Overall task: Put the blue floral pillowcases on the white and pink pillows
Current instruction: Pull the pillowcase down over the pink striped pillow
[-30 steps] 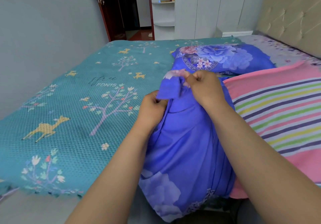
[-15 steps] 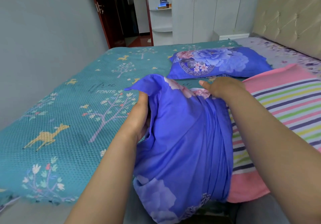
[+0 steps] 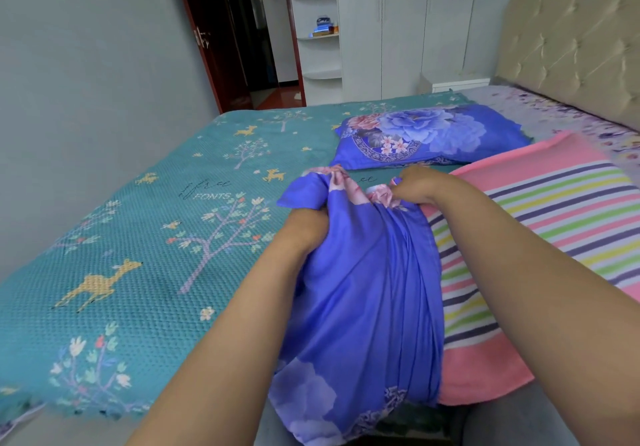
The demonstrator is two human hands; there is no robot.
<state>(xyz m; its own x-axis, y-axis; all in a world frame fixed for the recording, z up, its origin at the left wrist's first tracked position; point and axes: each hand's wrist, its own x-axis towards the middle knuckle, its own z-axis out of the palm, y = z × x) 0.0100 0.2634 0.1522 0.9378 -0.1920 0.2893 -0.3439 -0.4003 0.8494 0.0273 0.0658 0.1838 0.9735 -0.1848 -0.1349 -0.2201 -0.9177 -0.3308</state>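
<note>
Left hand (image 3: 306, 229): gripping bunched case (image 3: 360, 289) cloth at the opening's left side, fingers curled into the fabric.
Right hand (image 3: 415, 186): pinching the opening's far edge, fingers closed on the floral hem, just left of the striped pillow (image 3: 554, 224).
Case: lying crumpled along the left flank of the striped pillow, closed end hanging toward the bed's near edge.
Change: opening spreading wider than a second ago, hands moving apart from a tight knot (mouth being found and opened).
Meaning: readying the mouth for slipping over the pillow; sleeving not yet begun, judging by the pillow lying wholly outside.
Striped pillow: resting bare on the bedspread (image 3: 138, 237), touching the case.
Dressed pillow (image 3: 433, 137): lying beyond the striped pillow, already covered, so half the task looking done.
</note>
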